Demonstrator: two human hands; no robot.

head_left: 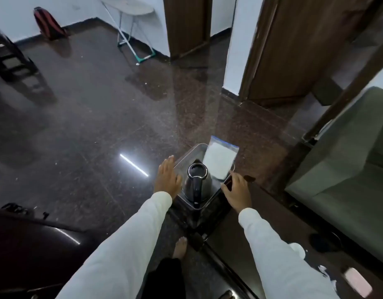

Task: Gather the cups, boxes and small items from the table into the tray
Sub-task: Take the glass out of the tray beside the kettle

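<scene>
At the far end of the dark glossy worktop [272, 214], the clear rectangular plastic tray [187, 157] holds a steel kettle with black handle [196, 180] and a zip bag of white powder [219, 160]. The left hand [167, 178], fingers straight, presses the tray's left wall; the right hand [238, 190] grips its right rim.

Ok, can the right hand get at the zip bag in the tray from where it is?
Probably yes: the right hand rests at the tray's near right rim, and the zip bag stands just beyond it, nothing between.
</scene>
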